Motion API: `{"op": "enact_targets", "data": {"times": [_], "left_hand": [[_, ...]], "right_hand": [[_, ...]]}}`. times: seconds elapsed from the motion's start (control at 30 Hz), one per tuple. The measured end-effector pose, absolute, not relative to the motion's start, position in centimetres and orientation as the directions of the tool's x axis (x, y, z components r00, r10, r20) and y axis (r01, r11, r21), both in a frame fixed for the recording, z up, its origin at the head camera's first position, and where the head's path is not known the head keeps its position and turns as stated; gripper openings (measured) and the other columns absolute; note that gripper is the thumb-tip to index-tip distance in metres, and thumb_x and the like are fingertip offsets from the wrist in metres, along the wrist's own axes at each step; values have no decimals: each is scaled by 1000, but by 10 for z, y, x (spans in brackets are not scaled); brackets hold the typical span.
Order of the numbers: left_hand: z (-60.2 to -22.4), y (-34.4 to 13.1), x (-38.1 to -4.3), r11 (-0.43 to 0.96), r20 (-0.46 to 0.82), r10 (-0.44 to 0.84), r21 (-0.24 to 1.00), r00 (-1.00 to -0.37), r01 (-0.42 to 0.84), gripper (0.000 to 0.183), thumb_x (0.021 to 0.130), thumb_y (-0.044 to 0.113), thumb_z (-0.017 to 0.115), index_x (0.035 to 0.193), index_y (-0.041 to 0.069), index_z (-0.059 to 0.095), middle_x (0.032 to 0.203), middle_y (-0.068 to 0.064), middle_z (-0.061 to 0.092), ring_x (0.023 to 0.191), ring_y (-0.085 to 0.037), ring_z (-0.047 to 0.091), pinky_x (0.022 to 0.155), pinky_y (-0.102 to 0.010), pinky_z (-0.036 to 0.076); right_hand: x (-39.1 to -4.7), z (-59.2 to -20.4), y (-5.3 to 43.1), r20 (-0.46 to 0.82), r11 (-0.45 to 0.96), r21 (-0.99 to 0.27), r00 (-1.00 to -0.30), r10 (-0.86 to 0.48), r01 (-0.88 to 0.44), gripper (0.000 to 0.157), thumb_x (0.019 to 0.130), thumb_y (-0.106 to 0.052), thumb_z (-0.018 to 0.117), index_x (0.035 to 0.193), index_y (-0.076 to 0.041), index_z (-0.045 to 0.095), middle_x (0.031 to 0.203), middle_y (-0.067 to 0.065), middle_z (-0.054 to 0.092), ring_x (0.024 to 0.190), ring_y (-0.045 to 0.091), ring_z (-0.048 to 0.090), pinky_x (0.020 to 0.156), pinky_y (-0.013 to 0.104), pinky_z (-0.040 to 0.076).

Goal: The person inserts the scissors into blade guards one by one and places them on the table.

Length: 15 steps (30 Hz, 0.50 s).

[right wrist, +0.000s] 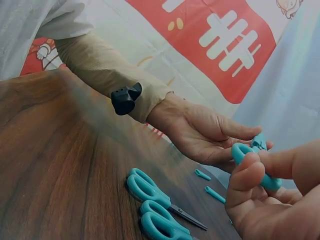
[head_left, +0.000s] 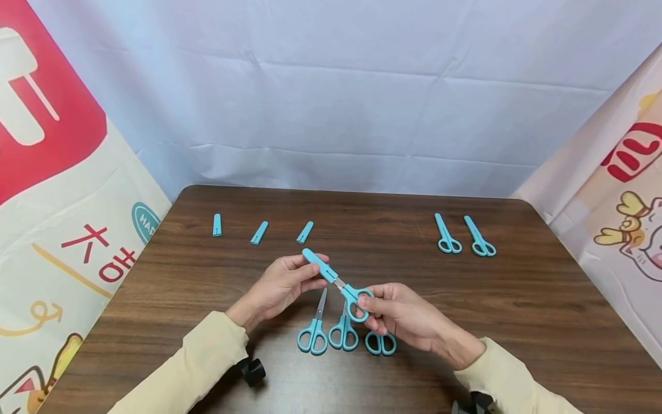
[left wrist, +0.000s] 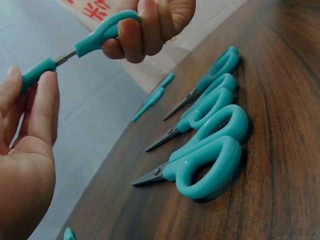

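On the table [head_left: 155, 299], back left: three loose blue blade covers [head_left: 260, 232], spaced in a row. Your left hand [head_left: 279, 286] pinches a fourth cover [head_left: 318, 264] between thumb and fingers. Held scissors [head_left: 350, 292]: raised between your hands, blades partly inside that cover, some metal showing. Lower down, on the tabletop: three uncovered scissors [head_left: 316, 326], side by side, handles toward you. Your right hand [head_left: 405, 317] grips the held pair's handle. Back right: two covered scissors [head_left: 443, 231], slightly apart.
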<state>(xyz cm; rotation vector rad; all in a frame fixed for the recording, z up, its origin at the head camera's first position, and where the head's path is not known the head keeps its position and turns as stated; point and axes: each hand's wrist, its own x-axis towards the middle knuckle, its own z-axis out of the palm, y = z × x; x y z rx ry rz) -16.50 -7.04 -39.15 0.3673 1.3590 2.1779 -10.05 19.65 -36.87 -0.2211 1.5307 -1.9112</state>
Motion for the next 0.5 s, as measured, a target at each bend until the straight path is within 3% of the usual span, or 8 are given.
{"op": "enact_targets", "data": {"times": [0.2,0.5], "left_hand": [[-394,-67,-163,-398,-27,537,873,-843,-281,33,104,4,62,128,-18,60,117,-15,69,103,-18,71,96,-36,57],[-394,-59,-160,-426,21,521,873,-853,-239,33,98,12,71,122,-11,67,109,-10,73,100,-17,72,93,-35,58]], "right_hand": [[-98,-366,196,-240,-106,-920,-755,-611,378,22,109,-19,56,100,-3,67,77,-2,63,63,6,54,59,19,48],[-92,-364,196,-224,-108,-931,-778,-587,350,21,109,-18,56,96,-6,67,76,-3,62,61,6,51,57,19,43]]}}
